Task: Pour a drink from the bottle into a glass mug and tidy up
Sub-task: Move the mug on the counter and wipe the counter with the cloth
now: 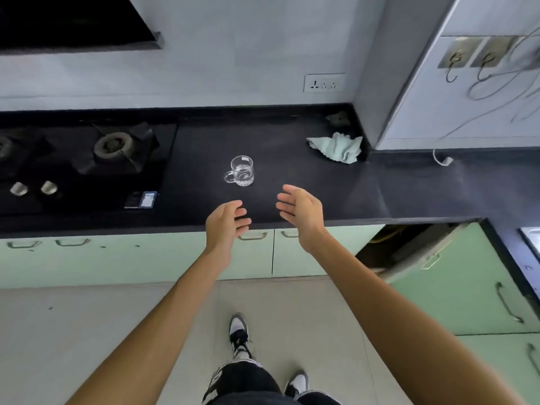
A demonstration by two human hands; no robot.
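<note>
A clear glass mug [241, 171] stands upright on the black counter [292, 176], its handle turned to the left. It looks empty. My left hand [225, 222] hovers over the counter's front edge, below and slightly left of the mug, fingers apart and holding nothing. My right hand [301, 210] is to the right of it, palm facing left, fingers spread, also holding nothing. Neither hand touches the mug. No bottle is in view.
A light green cloth [339, 147] lies crumpled in the counter's back right corner. A gas stove [114, 147] fills the left of the counter, with a small box [141, 199] at its front edge. A cabinet door [420, 249] below right stands open.
</note>
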